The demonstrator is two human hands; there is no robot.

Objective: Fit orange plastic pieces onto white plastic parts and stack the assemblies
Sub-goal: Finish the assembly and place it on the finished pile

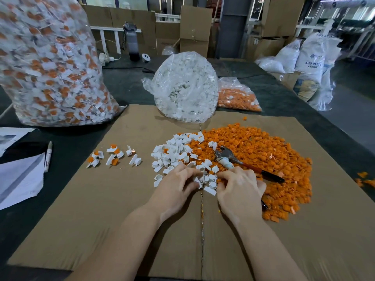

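I see my left hand point(178, 183) pinching a small white plastic part point(199, 180) in its fingers. My right hand point(239, 185) curls its fingers beside it at the loose orange plastic pieces point(263, 147); whether they grasp anything I cannot tell.

Three clear bags point(183, 86) stood on the table, and two hands point(178, 185) worked below. There was one pair of pliers point(229, 157), one marker point(48, 156) and one water bottle point(133, 42).

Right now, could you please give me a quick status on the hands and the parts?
Both hands at near edge of white parts, fingers curled on pieces. Finished assemblies few, unstacked. Pliers lying on orange pile.
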